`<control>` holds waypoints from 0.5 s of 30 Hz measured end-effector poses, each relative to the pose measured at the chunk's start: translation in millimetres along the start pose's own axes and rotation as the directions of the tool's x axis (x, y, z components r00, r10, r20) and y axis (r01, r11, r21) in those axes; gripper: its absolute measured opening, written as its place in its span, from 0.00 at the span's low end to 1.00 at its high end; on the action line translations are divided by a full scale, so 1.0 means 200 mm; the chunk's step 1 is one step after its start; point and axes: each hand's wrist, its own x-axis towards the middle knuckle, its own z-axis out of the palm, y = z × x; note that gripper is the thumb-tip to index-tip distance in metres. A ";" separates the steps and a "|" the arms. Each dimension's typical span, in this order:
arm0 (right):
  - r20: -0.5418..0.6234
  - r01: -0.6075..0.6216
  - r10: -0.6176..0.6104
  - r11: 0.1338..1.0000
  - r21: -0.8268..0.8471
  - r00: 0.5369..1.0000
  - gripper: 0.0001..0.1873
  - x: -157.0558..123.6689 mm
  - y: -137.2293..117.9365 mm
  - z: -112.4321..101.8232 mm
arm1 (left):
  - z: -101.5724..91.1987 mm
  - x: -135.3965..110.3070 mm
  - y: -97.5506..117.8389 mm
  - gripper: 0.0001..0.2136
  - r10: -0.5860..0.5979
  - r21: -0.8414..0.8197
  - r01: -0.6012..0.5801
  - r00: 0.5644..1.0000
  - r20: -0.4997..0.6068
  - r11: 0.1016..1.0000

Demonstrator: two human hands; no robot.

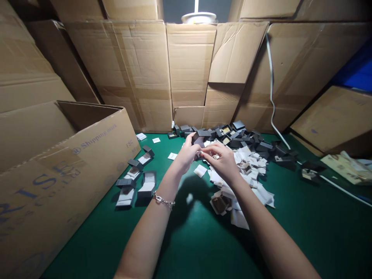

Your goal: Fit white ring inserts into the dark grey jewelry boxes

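My left hand [185,158] is closed around a small black box [202,134] whose lid stands raised. My right hand [221,158] meets it at the front of the box, thumb and forefinger pinched at a small white piece [199,154]. The fingers partly cover that piece, so its exact shape is hidden. Just right of and below the hands spreads a heap of white inserts and paper scraps [255,166]. Left of my forearm, several open black boxes with white linings [147,183] stand on the green table [180,240].
A large open carton [95,155] fills the left side. Behind the hands lies a pile of black boxes [255,140]. Stacked cartons [139,73] form a wall at the back. A white cable [271,77] runs down to the right, past a loose black box [312,170].
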 end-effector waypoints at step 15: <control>0.116 -0.273 0.260 0.956 0.112 0.959 0.14 0.03 -0.03 -0.07 | -0.08 -0.07 0.11 0.44 -0.037 -0.035 0.043 0.987 0.158 0.998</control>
